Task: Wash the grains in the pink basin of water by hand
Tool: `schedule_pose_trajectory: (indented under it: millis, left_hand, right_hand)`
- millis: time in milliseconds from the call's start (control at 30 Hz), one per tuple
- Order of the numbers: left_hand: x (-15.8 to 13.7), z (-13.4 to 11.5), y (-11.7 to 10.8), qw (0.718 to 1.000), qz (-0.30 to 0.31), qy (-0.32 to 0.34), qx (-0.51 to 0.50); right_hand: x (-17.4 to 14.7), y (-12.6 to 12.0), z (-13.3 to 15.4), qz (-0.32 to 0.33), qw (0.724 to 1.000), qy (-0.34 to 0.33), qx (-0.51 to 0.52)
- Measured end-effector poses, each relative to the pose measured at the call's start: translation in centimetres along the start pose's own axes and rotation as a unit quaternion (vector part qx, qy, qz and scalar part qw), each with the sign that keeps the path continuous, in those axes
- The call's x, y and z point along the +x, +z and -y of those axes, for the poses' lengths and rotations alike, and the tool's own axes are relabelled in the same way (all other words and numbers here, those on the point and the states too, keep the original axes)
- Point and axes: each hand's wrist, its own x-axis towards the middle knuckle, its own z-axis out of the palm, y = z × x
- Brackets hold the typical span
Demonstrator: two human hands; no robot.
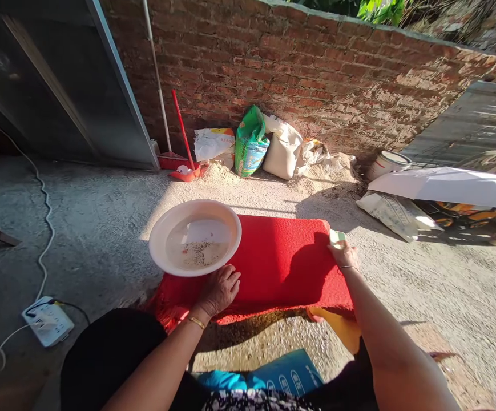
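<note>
A wet-looking red cloth [269, 257] is spread over a low support whose form is mostly hidden. My left hand [222, 290] rests on it just below the basin, fingers slightly bent and lying on the fabric. At the cloth's right edge, my right hand [345, 255] is closed around a small pale green block [337, 236]; whether it is soap or a sponge I cannot tell. A pale plastic basin [157, 245] stands on the cloth's left part, with shallow water and dark bits on its bottom.
Sacks, among them a green one [251, 142], lean by the brick wall [273, 68]. A red dustpan [185, 174] and a white bucket [388, 164] stand along it. On the left floor lies a power strip [48, 321] with cords. A blue bag [288, 371] lies before me.
</note>
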Motion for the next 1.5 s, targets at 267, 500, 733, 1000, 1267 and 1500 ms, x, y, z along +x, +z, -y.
schedule_pose_trajectory:
  millis: [267, 500, 733, 1000, 1267, 1500]
  left_hand:
    - [0.0, 0.2, 0.2, 1.000, -0.010, 0.011, 0.018]
    - [0.2, 0.8, 0.1, 1.000, -0.015, 0.023, 0.013]
    - [0.3, 0.9, 0.4, 0.999, -0.017, 0.035, 0.015]
    - [0.3, 0.9, 0.5, 0.999, -0.013, 0.040, 0.032]
    - [0.4, 1.0, 0.4, 0.998, -0.004, 0.040, 0.042]
    - [0.7, 1.0, 0.2, 0.998, 0.021, 0.027, 0.048]
  right_hand:
    - [-4.5, -0.3, -3.2, -0.058, 0.993, -0.004, 0.101]
    - [-17.5, 6.2, 7.3, 0.043, 0.948, -0.312, 0.049]
    - [-16.2, 5.9, 6.4, 0.057, 0.943, -0.329, -0.011]
    - [-7.7, -1.2, -7.8, -0.020, 1.000, -0.013, -0.004]
    - [-13.9, 0.1, -7.0, -0.058, 0.994, -0.086, 0.024]
    - [-24.4, 5.6, 1.2, 0.034, 0.890, -0.452, 0.048]
